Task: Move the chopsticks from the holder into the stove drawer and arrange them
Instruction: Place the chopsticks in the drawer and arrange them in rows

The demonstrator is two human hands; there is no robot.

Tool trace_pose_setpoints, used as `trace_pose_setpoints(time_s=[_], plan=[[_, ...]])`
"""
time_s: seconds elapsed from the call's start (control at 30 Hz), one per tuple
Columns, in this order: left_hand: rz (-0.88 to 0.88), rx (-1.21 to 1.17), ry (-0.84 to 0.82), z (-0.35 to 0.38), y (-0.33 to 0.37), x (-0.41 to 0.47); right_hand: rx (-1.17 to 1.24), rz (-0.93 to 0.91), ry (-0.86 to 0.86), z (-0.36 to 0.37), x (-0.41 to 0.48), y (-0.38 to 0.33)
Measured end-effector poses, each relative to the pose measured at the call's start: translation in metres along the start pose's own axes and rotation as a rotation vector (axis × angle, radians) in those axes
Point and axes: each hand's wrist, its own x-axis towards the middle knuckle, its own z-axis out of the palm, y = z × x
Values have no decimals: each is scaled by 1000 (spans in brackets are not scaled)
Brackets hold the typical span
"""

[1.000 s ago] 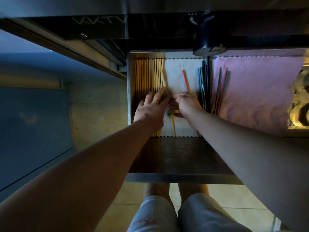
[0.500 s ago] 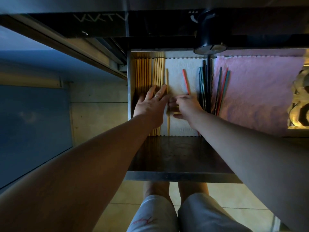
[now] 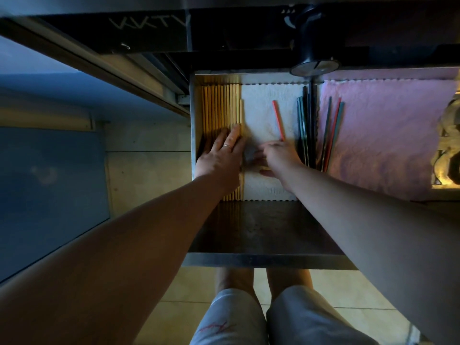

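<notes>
The stove drawer (image 3: 268, 257) stands pulled out. Several wooden chopsticks (image 3: 219, 108) lie side by side along its left wall, and the rightmost one (image 3: 241, 115) sits a little lower than the others. My left hand (image 3: 221, 155) presses flat on this row, fingers straight. My right hand (image 3: 280, 158) rests on the white cloth (image 3: 258, 105) with its fingers curled, and a short bit of pale wood shows under it. A red chopstick (image 3: 278, 119) lies slanted on the cloth, its near end at my right fingertips.
Dark chopsticks (image 3: 305, 125) lie along the seam between the white cloth and a pink cloth (image 3: 385, 135). Three coloured chopsticks (image 3: 332, 130) rest on the pink cloth. A black round object (image 3: 313, 41) hangs over the drawer's back edge. The drawer's near part (image 3: 261, 225) is bare metal.
The loose wooden chopstick that lay tilted now lies straight against the row. My left hand has slid left onto the row; my right hand has shifted slightly right.
</notes>
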Motion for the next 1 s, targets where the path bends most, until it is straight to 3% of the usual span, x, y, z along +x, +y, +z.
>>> trace_pose_setpoints(time_s=[0.5, 0.63, 0.83, 1.0], plan=[[-111, -165, -123, 0, 10, -9, -46, 19, -60, 8, -10, 2], [-124, -183, -95, -2, 15, -13, -121, -82, -31, -9, -12, 1], [-43, -277, 74, 3, 42, -14, -312, -287, 35, -60, -15, 1], [-133, -573, -9, -2, 82, -5, -361, -294, 82, -100, 0, 13]])
